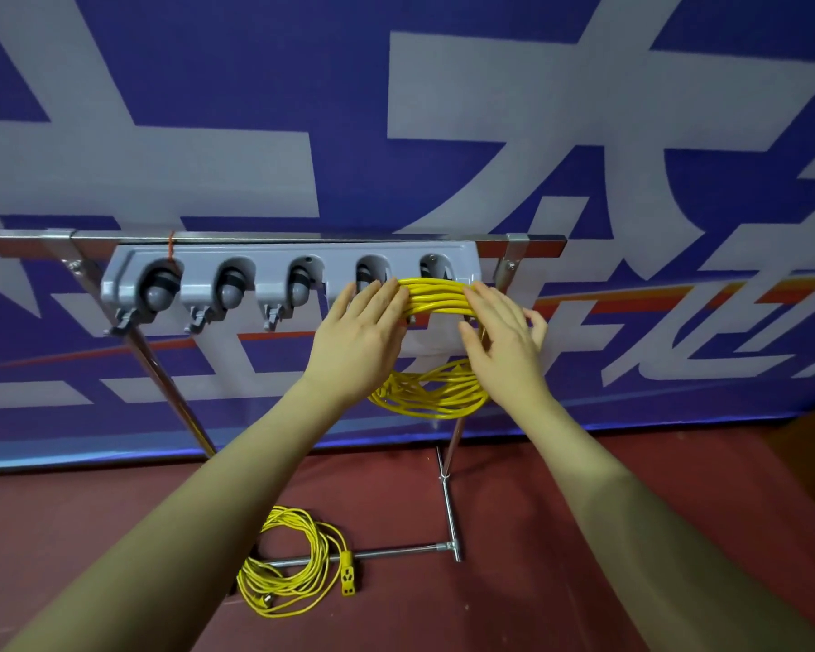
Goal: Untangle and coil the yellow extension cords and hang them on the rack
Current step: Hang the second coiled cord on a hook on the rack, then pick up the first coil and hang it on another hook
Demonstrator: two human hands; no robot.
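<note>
A coiled yellow extension cord (436, 296) hangs across the right end of the grey rack (255, 284), its lower loops dangling at the coil bottom (431, 392). My left hand (358, 331) lies with straight fingers against the coil's left side by the fourth holder. My right hand (502, 334) touches the coil's right side, fingers spread and lightly bent, thumb behind the strands. A second yellow cord (285, 562) lies in a loose tangle on the floor, its yellow socket end (347, 574) beside it.
The rack hangs from a metal stand (274, 237) with slanted legs and a floor bar (396, 552). A blue and white banner (443, 110) covers the wall behind. The floor (537, 581) is dark red. Three holders on the left carry nothing.
</note>
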